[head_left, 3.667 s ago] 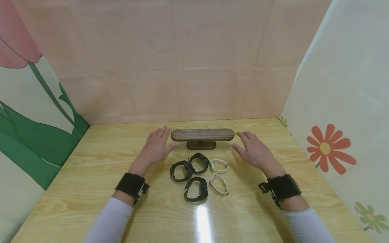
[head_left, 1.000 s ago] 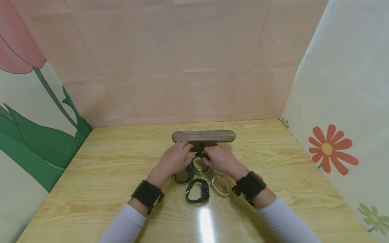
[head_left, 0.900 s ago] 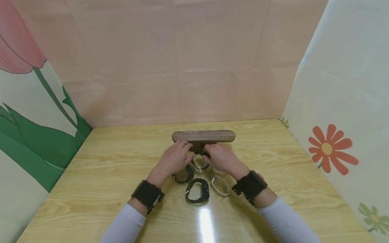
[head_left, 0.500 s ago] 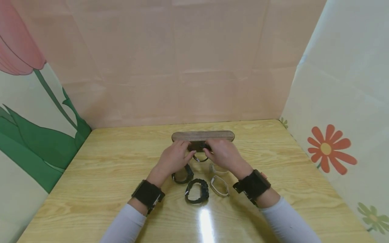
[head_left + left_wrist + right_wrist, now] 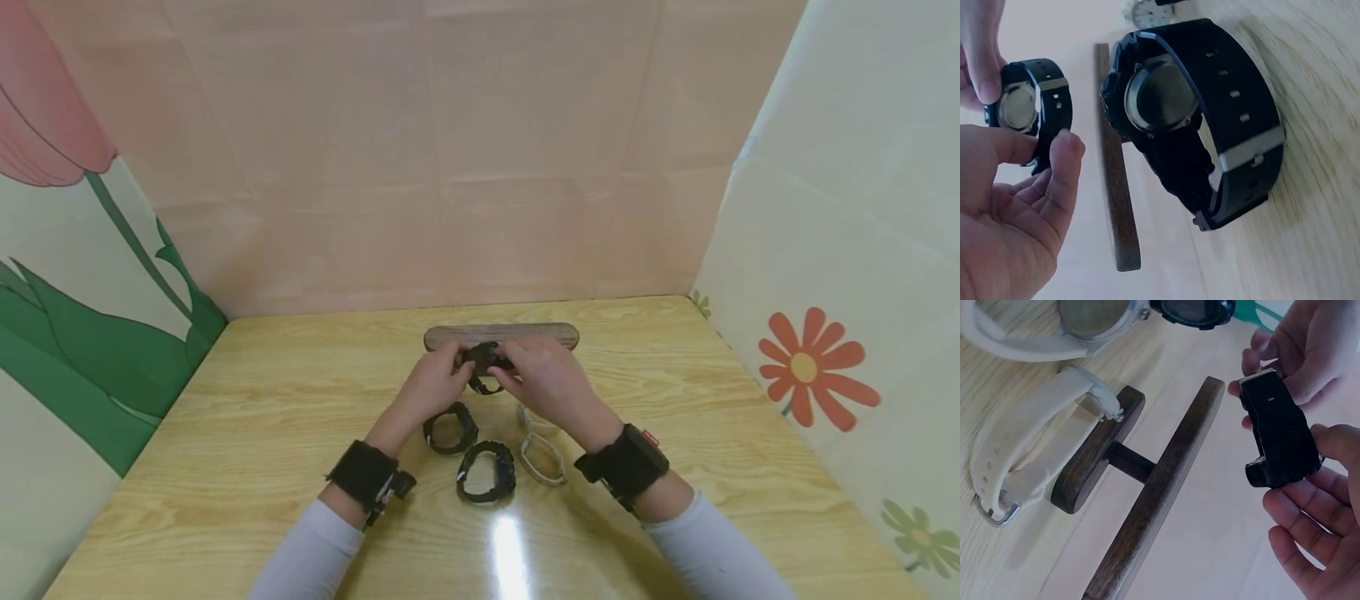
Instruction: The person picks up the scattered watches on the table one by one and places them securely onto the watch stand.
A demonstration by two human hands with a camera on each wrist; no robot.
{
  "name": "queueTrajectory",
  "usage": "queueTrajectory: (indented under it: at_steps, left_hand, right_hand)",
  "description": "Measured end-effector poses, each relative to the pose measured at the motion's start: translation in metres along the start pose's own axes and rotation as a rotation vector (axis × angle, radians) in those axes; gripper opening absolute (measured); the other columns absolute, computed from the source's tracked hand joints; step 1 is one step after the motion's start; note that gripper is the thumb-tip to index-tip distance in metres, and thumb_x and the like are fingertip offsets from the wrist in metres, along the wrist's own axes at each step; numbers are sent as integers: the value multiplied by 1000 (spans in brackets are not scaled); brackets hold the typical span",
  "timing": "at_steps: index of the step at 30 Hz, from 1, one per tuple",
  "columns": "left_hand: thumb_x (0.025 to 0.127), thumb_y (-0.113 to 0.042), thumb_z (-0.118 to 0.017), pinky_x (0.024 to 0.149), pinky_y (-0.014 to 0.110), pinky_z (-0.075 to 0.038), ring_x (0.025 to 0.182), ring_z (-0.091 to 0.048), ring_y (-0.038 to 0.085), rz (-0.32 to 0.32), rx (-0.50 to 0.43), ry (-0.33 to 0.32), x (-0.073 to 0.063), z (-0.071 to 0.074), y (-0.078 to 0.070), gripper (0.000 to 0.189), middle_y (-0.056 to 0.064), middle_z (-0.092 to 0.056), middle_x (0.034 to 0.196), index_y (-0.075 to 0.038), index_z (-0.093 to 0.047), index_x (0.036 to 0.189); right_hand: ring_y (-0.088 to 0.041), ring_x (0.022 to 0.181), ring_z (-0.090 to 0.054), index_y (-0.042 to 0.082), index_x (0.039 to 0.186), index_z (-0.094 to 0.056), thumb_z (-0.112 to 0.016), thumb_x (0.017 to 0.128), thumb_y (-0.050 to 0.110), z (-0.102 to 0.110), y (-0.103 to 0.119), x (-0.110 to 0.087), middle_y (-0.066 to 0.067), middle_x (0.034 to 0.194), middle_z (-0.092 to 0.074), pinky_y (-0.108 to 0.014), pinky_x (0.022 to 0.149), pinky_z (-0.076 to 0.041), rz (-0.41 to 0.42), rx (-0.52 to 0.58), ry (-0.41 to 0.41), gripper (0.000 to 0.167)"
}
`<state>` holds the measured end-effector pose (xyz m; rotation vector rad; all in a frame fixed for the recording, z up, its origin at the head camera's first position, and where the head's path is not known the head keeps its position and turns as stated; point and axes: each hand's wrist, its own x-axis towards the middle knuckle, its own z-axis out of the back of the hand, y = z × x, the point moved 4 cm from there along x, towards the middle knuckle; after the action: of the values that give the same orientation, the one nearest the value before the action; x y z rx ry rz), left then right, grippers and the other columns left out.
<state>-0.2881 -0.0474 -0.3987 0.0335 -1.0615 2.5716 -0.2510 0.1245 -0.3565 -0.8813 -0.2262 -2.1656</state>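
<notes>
Both hands hold one black wristwatch [image 5: 486, 356] lifted in front of a dark wooden T-shaped stand [image 5: 501, 332]. The left hand [image 5: 431, 387] pinches the strap on one side, thumb and fingertips on it. On the other side the right hand [image 5: 551, 383] grips the watch between thumb and fingers. Its strap is closed in a loop, and the metal case back shows in the left wrist view. Two more black watches, one at the left [image 5: 468, 427] and one in front [image 5: 505, 475], lie below the hands. Two white-strapped watches lie at their right; one [image 5: 997, 456] is partly hidden by the right hand in the head view.
The stand's horizontal bar [image 5: 1160, 469] rises on a short post above its base [image 5: 1097, 456]. Everything rests on a wood-grain table [image 5: 300, 383]. A pinkish backdrop [image 5: 450, 208] hangs behind, with flower-printed sheets at both sides.
The hands came in from beside the stand to the farthest black watch, took hold of it and raised it off the table. The other watches and the stand stayed put.
</notes>
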Motion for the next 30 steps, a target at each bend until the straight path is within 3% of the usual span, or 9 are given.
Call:
queueTrajectory:
  at_steps: [5,9,14,22,30]
  left_hand:
    - [105,-12,-53,57,29,-59,68,-71,23,50,-188,-22,1,2,1,28,9,-66,90,-3,-57,131]
    - [105,-9,-52,61,34,-62,68,-71,25,72,-252,-42,1,5,1,30,15,-66,96,0,-56,133]
    - [104,-5,-50,63,32,-62,71,-71,29,66,-250,-72,1,8,2,29,19,-64,100,-2,-56,133]
    - [106,-8,-49,67,42,-63,68,-69,20,12,-248,-74,3,8,2,28,17,-66,101,-4,-56,133]
    - [106,-11,-50,59,25,-60,66,-67,16,-6,-208,-65,4,6,0,26,10,-66,93,-9,-60,130]
  right_hand:
    - [-21,77,-69,7,101,-70,-88,81,27,1,2,0,-5,89,-72,-40,76,-59,-4,85,1,34]
    - [-22,84,-70,6,108,-69,-84,86,28,4,0,0,-7,98,-73,-39,77,-59,-49,178,52,35]
    - [-27,102,-68,2,125,-63,-84,85,27,13,-4,2,-13,118,-67,-41,84,-59,-70,247,92,52]
    - [-29,121,-60,0,139,-55,-86,82,20,16,0,10,-16,135,-57,-42,99,-54,46,320,150,68]
    - [-31,128,-53,-2,140,-53,-87,80,15,14,4,13,-18,138,-54,-42,107,-48,103,329,204,71]
